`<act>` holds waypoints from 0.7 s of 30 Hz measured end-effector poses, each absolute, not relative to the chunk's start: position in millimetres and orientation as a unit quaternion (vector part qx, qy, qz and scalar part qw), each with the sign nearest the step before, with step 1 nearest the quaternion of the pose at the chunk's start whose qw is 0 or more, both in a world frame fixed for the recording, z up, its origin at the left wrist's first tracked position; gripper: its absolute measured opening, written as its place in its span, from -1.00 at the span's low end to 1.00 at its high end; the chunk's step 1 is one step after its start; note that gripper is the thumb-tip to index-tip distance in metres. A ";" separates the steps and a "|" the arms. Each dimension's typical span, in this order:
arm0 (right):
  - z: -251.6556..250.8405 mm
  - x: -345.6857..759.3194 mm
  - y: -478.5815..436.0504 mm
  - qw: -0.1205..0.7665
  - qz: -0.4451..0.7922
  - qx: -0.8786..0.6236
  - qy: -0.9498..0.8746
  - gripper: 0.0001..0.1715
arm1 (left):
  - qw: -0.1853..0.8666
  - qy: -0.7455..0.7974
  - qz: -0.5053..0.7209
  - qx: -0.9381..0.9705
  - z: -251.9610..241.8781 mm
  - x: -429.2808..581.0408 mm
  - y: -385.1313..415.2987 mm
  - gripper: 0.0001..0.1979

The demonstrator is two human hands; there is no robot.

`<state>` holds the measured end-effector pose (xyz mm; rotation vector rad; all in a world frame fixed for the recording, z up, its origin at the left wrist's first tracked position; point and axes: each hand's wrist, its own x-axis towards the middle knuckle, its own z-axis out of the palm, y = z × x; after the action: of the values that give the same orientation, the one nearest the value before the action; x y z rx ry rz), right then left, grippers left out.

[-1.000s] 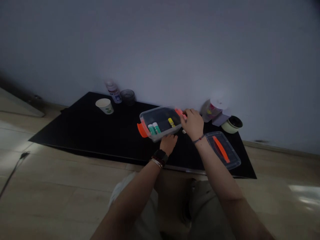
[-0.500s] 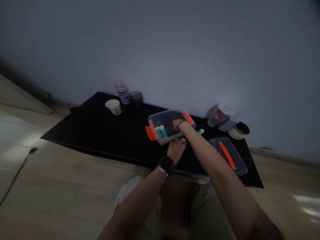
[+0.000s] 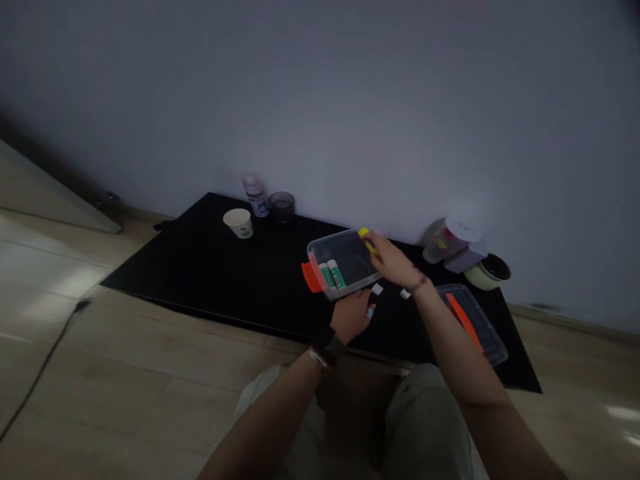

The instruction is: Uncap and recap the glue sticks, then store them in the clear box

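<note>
A thin dark cable [image 3: 45,363] ran across the pale wood-look floor [image 3: 150,347] at far left. A flat black sheet [image 3: 165,277] lay on that floor against a pale grey wall [image 3: 320,100]. Along the sheet's back edge stood a white paper cup with a green print [image 3: 238,223], then a clear bottle with a pale cap [image 3: 255,195] just beside a dark glass tumbler [image 3: 281,207]. Mid-sheet sat a clear plastic box [image 3: 345,263] with an orange latch [image 3: 311,277] at its left end and two green-and-white glue sticks [image 3: 333,273] lying inside. The left hand [image 3: 351,317] rested at the box's near side, fingers curled, a small white piece [image 3: 370,312] at the fingertips; whether the grip held it could not be told. Just right of the box lay a small white block [image 3: 377,289] and a second small white block [image 3: 404,294]. The right hand [image 3: 393,261] was over the box's far right corner, its grip pinching a yellow-tipped stick [image 3: 365,233] above the rim. Further right lay a clear plastic lid with an orange strip [image 3: 470,325]; behind it stood a clear plastic cup with a white top [image 3: 450,239], a lilac carton [image 3: 465,260] and a cream bowl with a dark inside [image 3: 487,272]
</note>
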<state>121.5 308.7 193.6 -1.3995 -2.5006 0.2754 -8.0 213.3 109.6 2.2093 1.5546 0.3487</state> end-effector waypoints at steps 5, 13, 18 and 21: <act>171.9 181.5 247.7 0.248 0.234 -0.558 -0.757 -0.42 | 0.216 0.558 0.184 0.780 107.9 -12.8 200.0 -0.49; 114.9 182.7 224.7 0.272 0.587 -0.466 -0.604 -0.44 | 0.520 0.454 0.370 0.621 94.3 -5.0 204.4 -0.54; 110.9 177.2 217.5 0.264 0.716 -0.356 -0.539 -0.35 | 0.654 0.396 0.465 0.446 96.0 2.2 209.3 -0.37; 107.9 167.6 212.0 0.271 0.762 -0.294 -0.510 -0.34 | 0.708 0.333 0.483 0.393 106.9 3.3 205.8 -0.38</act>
<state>167.6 212.0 107.9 -0.7925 -1.3729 2.0525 3.3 205.8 106.9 0.8719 0.7405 1.0729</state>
